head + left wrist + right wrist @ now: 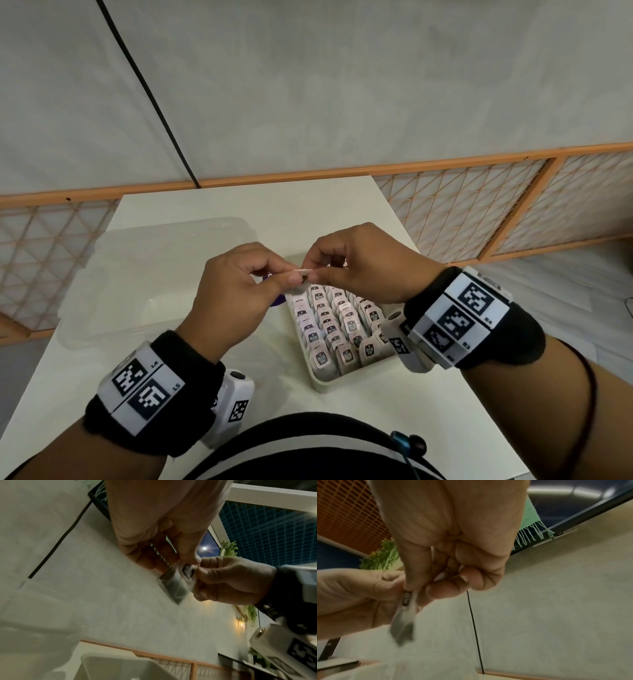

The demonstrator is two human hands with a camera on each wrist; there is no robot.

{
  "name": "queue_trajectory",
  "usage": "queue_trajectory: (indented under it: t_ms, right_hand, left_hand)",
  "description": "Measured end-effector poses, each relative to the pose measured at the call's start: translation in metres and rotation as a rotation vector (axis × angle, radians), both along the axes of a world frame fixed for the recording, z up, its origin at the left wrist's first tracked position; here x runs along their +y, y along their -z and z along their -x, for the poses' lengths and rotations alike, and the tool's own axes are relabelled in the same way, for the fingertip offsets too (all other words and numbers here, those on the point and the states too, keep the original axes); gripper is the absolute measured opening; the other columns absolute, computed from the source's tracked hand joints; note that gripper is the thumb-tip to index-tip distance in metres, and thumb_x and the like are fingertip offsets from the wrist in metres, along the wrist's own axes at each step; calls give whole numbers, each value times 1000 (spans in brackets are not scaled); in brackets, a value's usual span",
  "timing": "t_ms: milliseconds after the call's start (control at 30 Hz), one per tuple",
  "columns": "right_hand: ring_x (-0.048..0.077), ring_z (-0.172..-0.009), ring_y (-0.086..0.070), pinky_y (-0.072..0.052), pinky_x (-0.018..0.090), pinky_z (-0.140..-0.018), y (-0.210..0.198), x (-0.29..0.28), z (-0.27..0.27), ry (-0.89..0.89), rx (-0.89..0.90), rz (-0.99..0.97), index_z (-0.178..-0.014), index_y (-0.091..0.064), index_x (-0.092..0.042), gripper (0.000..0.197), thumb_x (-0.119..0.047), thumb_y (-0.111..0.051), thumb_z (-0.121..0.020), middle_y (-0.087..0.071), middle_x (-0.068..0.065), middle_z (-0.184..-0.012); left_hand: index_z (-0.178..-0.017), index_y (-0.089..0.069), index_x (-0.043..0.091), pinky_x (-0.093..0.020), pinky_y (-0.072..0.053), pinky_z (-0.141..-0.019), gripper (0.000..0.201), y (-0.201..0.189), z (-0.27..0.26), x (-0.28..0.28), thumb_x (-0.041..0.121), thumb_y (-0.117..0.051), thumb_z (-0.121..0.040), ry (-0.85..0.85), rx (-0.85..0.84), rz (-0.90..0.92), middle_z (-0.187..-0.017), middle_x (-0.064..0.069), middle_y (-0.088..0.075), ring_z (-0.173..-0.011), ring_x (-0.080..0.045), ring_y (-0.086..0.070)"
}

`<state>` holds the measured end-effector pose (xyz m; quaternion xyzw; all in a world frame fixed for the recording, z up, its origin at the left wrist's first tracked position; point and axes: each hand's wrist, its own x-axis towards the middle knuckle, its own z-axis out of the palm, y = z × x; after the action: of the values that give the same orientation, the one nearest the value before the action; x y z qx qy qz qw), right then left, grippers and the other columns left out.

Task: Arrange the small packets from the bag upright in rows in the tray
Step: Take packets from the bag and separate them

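Observation:
Both hands hover over the far end of the tray [320, 381]. Between them they pinch one small pale packet [303, 271], edge-on in the head view. My left hand [291, 276] holds its left end with thumb and forefinger, and my right hand [317, 270] holds the right end. In the left wrist view the packet [176, 586] hangs blurred below my left hand [178, 563]. From the right wrist, the packet [404, 615] dangles under my right hand [419, 589]. Several rows of pink packets [337, 329] stand upright in the tray. A purple bag [278, 302] peeks out under my left hand.
A clear plastic box [137, 274] lies on the left part of the white table [428, 428]. A wooden lattice rail [462, 205] runs behind the table, and a black cable [150, 102] hangs down the wall.

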<state>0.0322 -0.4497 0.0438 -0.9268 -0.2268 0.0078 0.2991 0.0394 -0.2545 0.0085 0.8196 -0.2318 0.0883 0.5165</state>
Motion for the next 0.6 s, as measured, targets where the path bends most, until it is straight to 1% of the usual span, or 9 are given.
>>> queue_trajectory:
  t_ms: [67, 133, 233, 300, 367, 433, 500, 567, 600]
  right_hand:
    - [-2, -63, -56, -42, 14, -62, 2, -5, -3, -39, 65, 57, -93, -71, -25, 10, -29, -70, -84, -64, -19, -71]
    - [-7, -62, -54, -37, 8, -59, 3, -6, -4, -71, 141, 128, -96, -70, -24, 18, -34, -73, -81, -62, -22, -70]
    - [-8, -58, -51, -33, 7, -56, 6, -2, -5, -104, 152, 230, -92, -69, -22, 20, -36, -74, -78, -56, -21, -64]
    - [-6, -55, -49, -32, 9, -54, 6, -2, -9, -92, 147, 252, -88, -71, -21, 15, -33, -74, -79, -54, -17, -59]
    - [-2, -55, -48, -32, 11, -54, 10, -5, -15, -54, 190, 286, -86, -71, -21, 14, -32, -74, -78, -52, -14, -57]
    - [0, -59, -47, -35, 16, -58, 23, -7, -21, -24, 246, 410, -82, -68, -20, 10, -29, -72, -80, -54, -13, -62]
    - [3, -67, -55, -44, 19, -62, 43, -4, -26, -37, 327, 590, -81, -63, -21, 7, -25, -69, -81, -60, -11, -73]
    - [9, -69, -67, -56, 24, -67, 65, 1, -30, -84, 459, 715, -88, -66, -18, 8, -22, -69, -82, -70, -5, -81]
    - [10, -67, -69, -58, 26, -69, 74, 4, -33, -109, 534, 738, -91, -68, -16, 11, -19, -70, -81, -72, -3, -81]
  left_hand:
    - [-67, -72, 27, -6, -43, -60, 19, 4, 2, -4, 10, -79, -71, 10, 51, 21, -74, 13, -69, -68, -4, -63]
    - [-68, -74, 21, -5, -42, -59, 16, 7, 6, -10, 6, -80, -69, 17, 82, 24, -69, 15, -70, -65, 0, -63]
    - [-68, -74, 7, -5, -43, -53, 10, 10, 12, -21, -2, -78, -68, 67, 167, 104, -59, 8, -68, -56, 3, -62]
    - [-67, -73, 12, -5, -42, -54, 12, 12, 10, -23, 3, -80, -67, 81, 152, 87, -60, 9, -69, -54, 1, -60]
    - [-71, -72, 20, -6, -43, -58, 16, 19, 3, -20, 9, -82, -67, 73, 176, 63, -68, 11, -71, -60, -1, -62]
    - [-75, -71, 25, -7, -43, -62, 16, 28, -4, -15, 14, -81, -70, 38, 193, -33, -77, 13, -69, -67, -4, -62]
    - [-74, -69, 31, -8, -41, -63, 17, 37, -9, -11, 17, -77, -76, 26, 176, -228, -80, 10, -66, -72, -8, -59]
    - [-73, -66, 39, -10, -39, -64, 21, 45, -10, -8, 21, -73, -80, 101, 191, -410, -83, 11, -60, -70, -8, -57]
    - [-75, -66, 41, -12, -38, -66, 19, 50, -10, -7, 24, -72, -81, 145, 206, -492, -85, 14, -56, -71, -6, -56]
